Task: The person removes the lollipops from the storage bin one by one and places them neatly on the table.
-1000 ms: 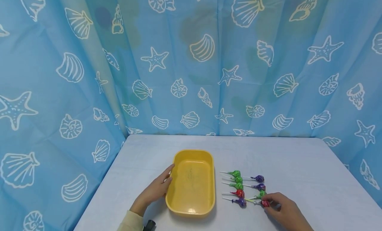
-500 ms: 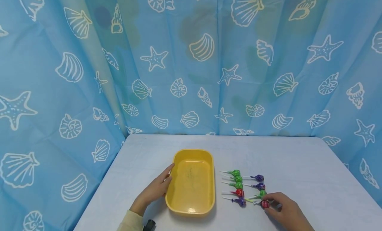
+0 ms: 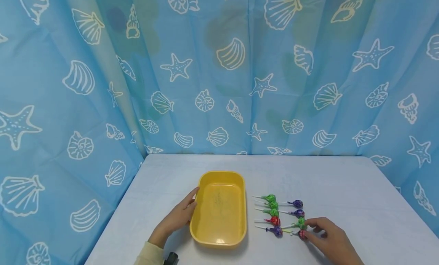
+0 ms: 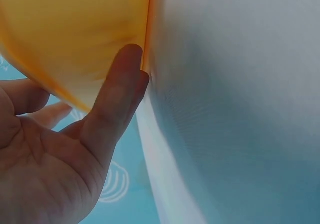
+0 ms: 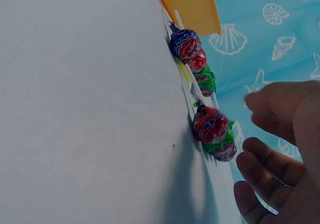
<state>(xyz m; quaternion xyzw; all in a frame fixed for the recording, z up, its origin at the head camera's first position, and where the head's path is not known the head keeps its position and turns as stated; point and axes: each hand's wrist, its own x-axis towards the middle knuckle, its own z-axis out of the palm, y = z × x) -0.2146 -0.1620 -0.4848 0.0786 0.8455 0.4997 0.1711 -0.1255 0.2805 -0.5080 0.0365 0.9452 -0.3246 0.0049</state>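
Observation:
My left hand [image 3: 178, 218] rests against the left side of a yellow plastic tray [image 3: 194, 234], its fingers fairly straight along the wall. In the left wrist view, the fingers [image 4: 112, 104] touch the tray's outer side. My right hand [image 3: 330, 238] hovers at the right end of the lollipops, thumb and fingers apart. Nearest to it are a red-wrapped lollipop [image 3: 302, 235] and a green one [image 3: 300, 223], both lying on the table. In the right wrist view, a gap separates the fingers from the red lollipop [image 5: 210, 125].
Left of these lies a column of lollipops: several green ones [image 3: 273, 213], a red one [image 3: 275, 221] and a purple one [image 3: 276, 231]. Two purple lollipops [image 3: 298, 213] lie farther back on the right. A black object [image 3: 171, 258] sits by the left wrist. A blue shell-print curtain [image 3: 219, 86] surrounds the white table.
My right fingers have come away from the red lollipop, spreading and shifting slightly right. The red lollipop lies on the table. My left hand stays at the tray.

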